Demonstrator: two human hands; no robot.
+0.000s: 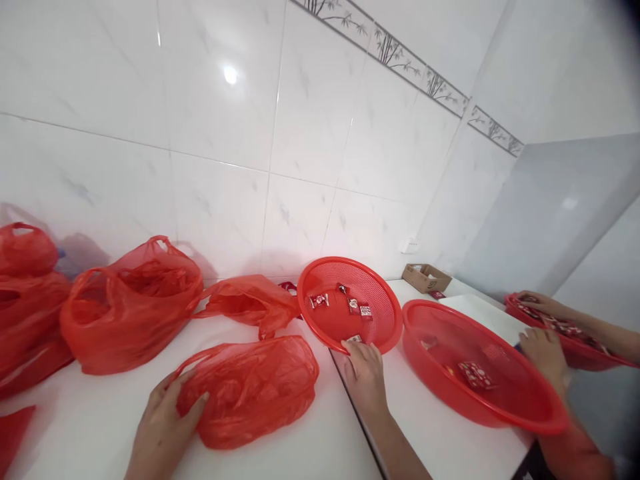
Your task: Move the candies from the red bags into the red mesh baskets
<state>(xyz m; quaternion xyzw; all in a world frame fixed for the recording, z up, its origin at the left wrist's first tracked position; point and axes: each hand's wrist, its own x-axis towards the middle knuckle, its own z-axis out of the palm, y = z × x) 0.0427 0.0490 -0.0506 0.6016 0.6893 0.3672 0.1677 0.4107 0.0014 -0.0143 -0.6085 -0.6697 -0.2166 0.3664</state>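
My left hand [165, 417] is closed on the near-left edge of a thin red plastic bag [250, 393], thumb against the film and fingers at its handle. The bag lies open-mouthed and crumpled on the white table. My right hand [365, 373] grips the near rim of a round red plastic basket [325, 275], which leans up toward the wall. Several small wrapped packets [320, 301] lie inside it, one of them right by my fingertips.
Red bags [130, 320] and a flatter one [250, 297] line the wall side. At right are a larger red basket [430, 360] with packets, a cardboard box [425, 278], and another person's hands [545, 350] beside a basket [585, 347] of packets. A dark seam crosses the table.
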